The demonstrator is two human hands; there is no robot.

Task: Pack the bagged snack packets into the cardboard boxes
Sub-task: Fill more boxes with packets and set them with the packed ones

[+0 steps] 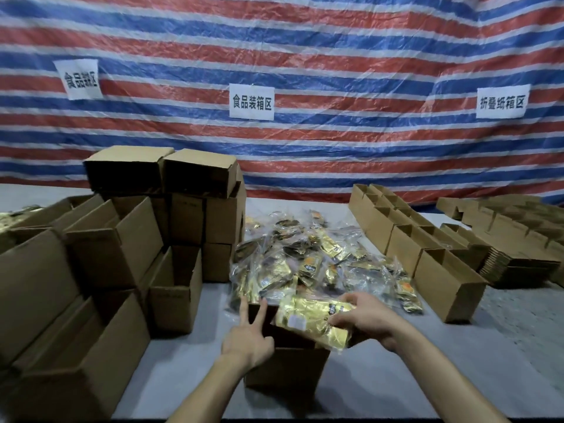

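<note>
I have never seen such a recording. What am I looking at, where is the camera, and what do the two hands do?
There is no machine: a person wears one camera on the head, so you look forward and down at their two hands. The right hand holds a bag of gold snack packets over an open cardboard box on the grey table. The left hand, fingers straight, touches the box's rim. Behind lies a pile of more bags. At the left stand stacked boxes; at the right, a row of open boxes and flat cartons.
</note>
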